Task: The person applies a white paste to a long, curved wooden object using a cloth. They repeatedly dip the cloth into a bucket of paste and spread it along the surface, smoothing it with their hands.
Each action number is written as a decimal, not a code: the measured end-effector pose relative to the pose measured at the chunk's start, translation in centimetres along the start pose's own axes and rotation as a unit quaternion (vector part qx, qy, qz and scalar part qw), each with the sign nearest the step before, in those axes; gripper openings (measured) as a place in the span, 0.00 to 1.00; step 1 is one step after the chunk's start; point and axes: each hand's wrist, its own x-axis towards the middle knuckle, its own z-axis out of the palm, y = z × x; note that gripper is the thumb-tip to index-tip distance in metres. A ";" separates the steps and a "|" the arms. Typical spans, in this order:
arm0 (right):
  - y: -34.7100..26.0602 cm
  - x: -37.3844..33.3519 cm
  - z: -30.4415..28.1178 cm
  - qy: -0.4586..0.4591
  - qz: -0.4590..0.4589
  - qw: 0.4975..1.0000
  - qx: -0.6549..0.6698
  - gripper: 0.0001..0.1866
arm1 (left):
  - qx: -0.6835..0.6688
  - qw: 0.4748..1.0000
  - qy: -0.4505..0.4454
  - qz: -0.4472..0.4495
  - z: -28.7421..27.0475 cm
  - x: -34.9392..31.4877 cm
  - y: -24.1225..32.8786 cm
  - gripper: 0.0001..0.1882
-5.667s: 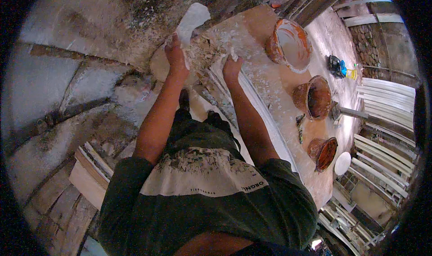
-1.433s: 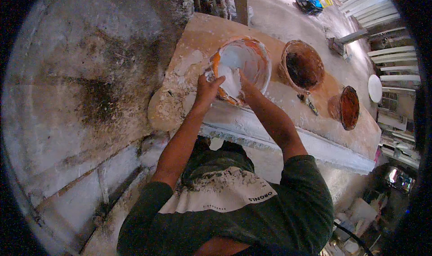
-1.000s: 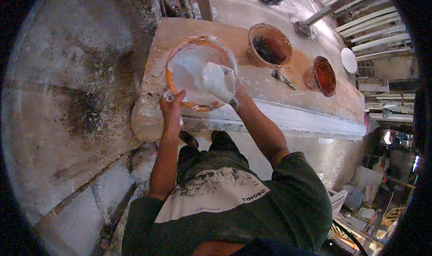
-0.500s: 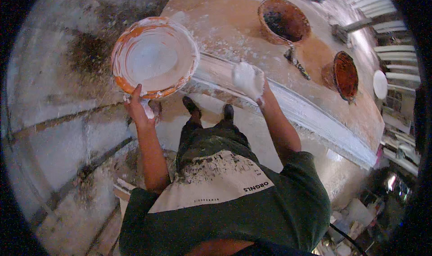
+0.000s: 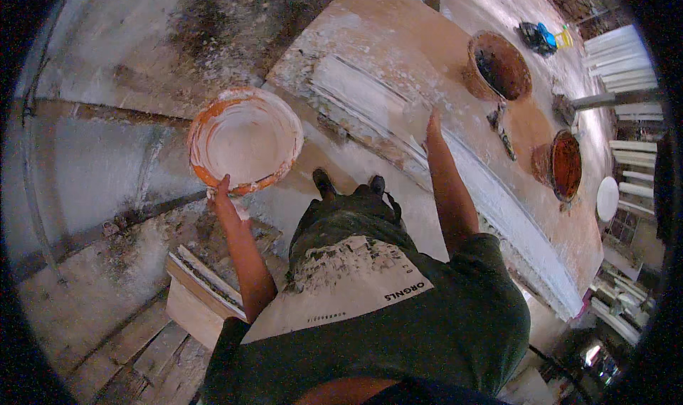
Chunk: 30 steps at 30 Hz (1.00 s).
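My left hand point(image 5: 225, 201) grips the near rim of a round orange basin point(image 5: 202, 171), its thumb over the edge. Wet white plaster point(image 5: 249, 145) lies inside the basin and is smeared around its walls. My right hand point(image 5: 425, 126) is over a long moulding strip point(image 5: 516, 240) on the table, at its upper part. White plaster covers that hand and blends with the strip, so its fingers are hard to make out. The strip is coated white and runs diagonally along the table's near edge.
On the splattered table point(image 5: 405, 28) stand a brown bucket point(image 5: 469, 81) and a smaller reddish-brown bucket point(image 5: 542, 161), with a dirty brush-like tool point(image 5: 504, 136) between them. A wooden box-like piece point(image 5: 196, 302) is at my lower left. White lengths point(image 5: 619, 60) rest at the far right.
The view has shifted, showing more of the strip's far end. My right hand, a white mass half a second ago, now lies farther along the strip toward the right. The basin stays in my left hand.
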 end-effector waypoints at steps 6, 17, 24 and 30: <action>4.4 10.2 12.0 0.063 -0.100 0.989 -0.089 0.23 | -0.053 0.998 -0.036 0.008 -6.5 3.1 -0.7 0.47; 7.4 13.6 20.4 0.114 -0.371 0.762 -0.518 0.16 | -0.038 0.999 -0.006 -0.011 -9.6 11.6 -1.0 0.47; 4.2 11.4 17.0 0.165 -0.308 0.808 -0.475 0.18 | -0.026 0.997 -0.056 -0.036 -4.0 11.9 -0.4 0.43; 5.9 9.5 20.3 0.054 -0.380 0.734 -0.560 0.17 | -0.016 0.994 -0.095 -0.054 0.1 12.4 -1.6 0.47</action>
